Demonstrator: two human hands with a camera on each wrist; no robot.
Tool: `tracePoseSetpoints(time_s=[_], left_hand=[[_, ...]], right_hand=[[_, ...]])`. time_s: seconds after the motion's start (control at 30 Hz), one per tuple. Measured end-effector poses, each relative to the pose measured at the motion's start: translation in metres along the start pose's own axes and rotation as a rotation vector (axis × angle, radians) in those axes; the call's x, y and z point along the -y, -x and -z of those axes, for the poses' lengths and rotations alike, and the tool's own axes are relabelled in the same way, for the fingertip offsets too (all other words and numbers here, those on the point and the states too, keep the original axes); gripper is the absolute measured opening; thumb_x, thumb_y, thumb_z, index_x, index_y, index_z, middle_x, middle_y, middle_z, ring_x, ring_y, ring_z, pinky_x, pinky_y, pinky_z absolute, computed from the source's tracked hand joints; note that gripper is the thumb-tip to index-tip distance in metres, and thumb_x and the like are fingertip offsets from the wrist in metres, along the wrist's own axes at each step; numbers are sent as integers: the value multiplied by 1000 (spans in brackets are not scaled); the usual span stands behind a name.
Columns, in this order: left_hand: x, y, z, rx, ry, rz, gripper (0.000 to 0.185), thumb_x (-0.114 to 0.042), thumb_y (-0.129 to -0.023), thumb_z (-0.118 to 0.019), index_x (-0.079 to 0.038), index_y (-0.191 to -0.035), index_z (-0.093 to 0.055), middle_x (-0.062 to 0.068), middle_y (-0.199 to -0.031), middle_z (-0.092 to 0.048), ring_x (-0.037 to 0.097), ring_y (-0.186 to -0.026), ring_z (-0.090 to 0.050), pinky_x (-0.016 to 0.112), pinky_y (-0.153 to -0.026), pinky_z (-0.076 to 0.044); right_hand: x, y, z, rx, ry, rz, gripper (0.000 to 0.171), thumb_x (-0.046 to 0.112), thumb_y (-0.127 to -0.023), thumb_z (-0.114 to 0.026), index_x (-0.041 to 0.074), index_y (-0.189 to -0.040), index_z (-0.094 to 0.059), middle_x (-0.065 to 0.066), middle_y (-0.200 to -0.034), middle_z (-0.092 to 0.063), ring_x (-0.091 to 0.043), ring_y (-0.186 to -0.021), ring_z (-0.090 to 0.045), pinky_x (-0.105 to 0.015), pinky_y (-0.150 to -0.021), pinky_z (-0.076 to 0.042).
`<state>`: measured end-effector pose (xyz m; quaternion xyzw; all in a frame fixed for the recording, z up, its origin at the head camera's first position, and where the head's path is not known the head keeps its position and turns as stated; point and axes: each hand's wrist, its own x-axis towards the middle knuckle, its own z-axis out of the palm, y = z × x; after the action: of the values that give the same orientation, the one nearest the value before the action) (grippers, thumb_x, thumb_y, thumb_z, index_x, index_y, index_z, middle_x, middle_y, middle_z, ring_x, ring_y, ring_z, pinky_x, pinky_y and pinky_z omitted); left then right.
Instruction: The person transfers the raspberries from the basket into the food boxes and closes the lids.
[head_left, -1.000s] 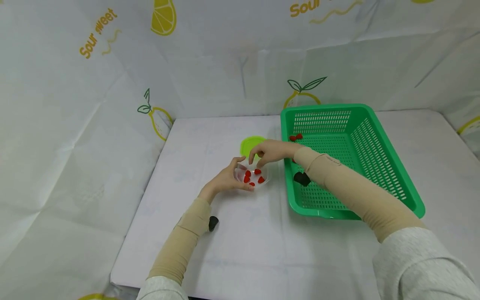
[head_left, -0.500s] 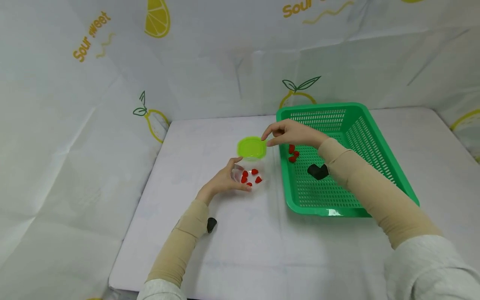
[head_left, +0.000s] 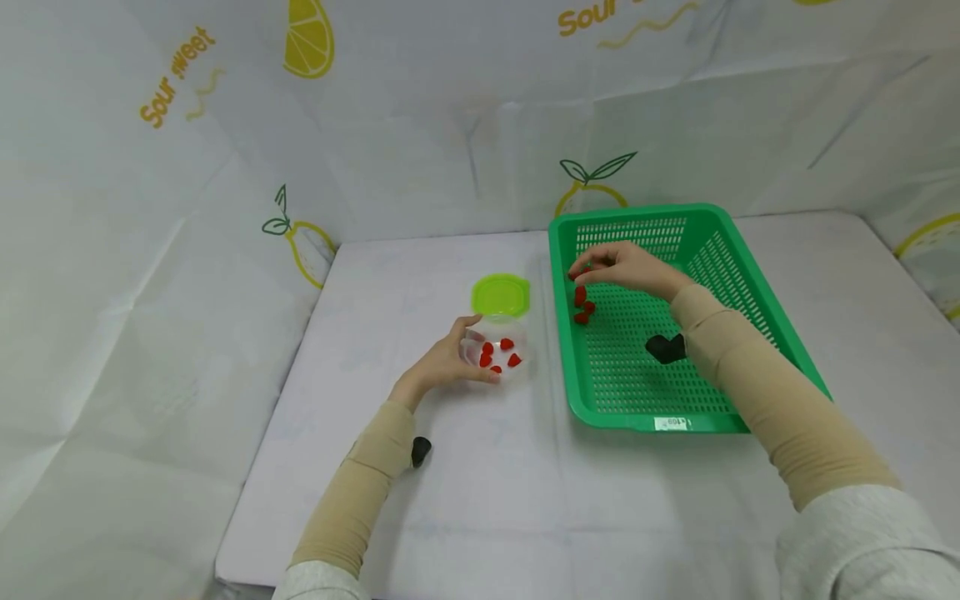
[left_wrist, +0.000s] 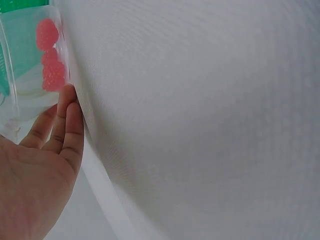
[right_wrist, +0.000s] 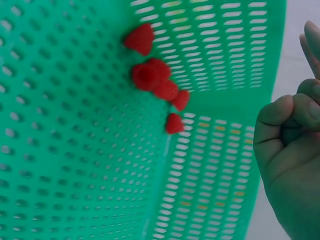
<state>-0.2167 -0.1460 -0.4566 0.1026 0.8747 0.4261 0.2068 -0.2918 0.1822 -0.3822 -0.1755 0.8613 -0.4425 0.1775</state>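
My left hand (head_left: 438,367) holds a small clear plastic container (head_left: 517,333) on the table, thumb and fingers around its side. Several red raspberries (head_left: 513,360) lie inside the container; in the left wrist view, raspberries (left_wrist: 47,35) show through its wall. Over the left side of a green basket (head_left: 660,387) hovers my right hand (head_left: 633,268), fingers bent downward and loosely apart. No berry shows in its grasp. Beneath and beside it, several raspberries (head_left: 581,296) lie along the basket's left wall. The right wrist view shows these raspberries (right_wrist: 150,75) clustered near the wall, apart from the hand.
A lime-green lid (head_left: 500,296) lies flat just behind the container. The basket's rim (head_left: 570,367) stands up to the right of the container. White cloth covers the table (head_left: 465,500), and a lemon-printed sheet (head_left: 420,125) hangs behind it.
My right hand has moved from above the container, past the lid, rightward to over the basket. My left hand stays at the container. The view has shifted slightly.
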Motion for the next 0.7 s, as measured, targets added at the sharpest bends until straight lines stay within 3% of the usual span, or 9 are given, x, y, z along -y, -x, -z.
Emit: tracePoseSetpoints(time_s=[0.13, 0.3, 0.4, 0.5, 0.7], left_hand=[[0, -1, 0, 2, -2, 3, 101, -45, -62, -84, -41, -141, -21, -12, -129, -47, 19, -97, -50, 38, -93, -38], [-1, 0, 0, -1, 10, 8, 101, -46, -60, -84, -42, -140, -22, -12, -129, -47, 19, -102, -49, 41, -96, -38], [-1, 1, 0, -3, 19, 9, 102, -46, -59, -85, -42, -140, -22, -11, -129, -47, 19, -106, -48, 43, -98, -37], [-1, 1, 0, -3, 17, 6, 103, -46, -59, -85, -42, -140, -22, -11, -129, -47, 19, -106, -48, 42, -98, -37], [1, 0, -1, -1, 9, 4, 104, -49, -59, -84, -41, -141, -21, -11, -129, -47, 18, -105, -48, 41, -97, -38]], right_hand=[[-17, -1, 4, -19, -10, -24, 35, 33, -88, -64, 10, -115, -63, 2, -64, -39, -15, -66, -33, -35, -73, -37], [-32, -4, 4, -8, 13, -74, 36, 30, -88, -64, 8, -116, -62, 2, -63, -31, -14, -62, -31, -38, -69, -35], [-39, -7, 1, 37, 60, -99, 36, 29, -88, -63, 6, -117, -61, 0, -66, -35, -16, -65, -33, -37, -67, -34], [-45, -8, -1, 70, 111, -113, 38, 29, -89, -62, 6, -118, -60, 0, -76, -47, -18, -78, -41, -35, -72, -37], [-55, -7, -5, 72, 132, -147, 37, 29, -91, -60, 7, -120, -59, -8, -86, -51, -24, -87, -43, -37, -77, -37]])
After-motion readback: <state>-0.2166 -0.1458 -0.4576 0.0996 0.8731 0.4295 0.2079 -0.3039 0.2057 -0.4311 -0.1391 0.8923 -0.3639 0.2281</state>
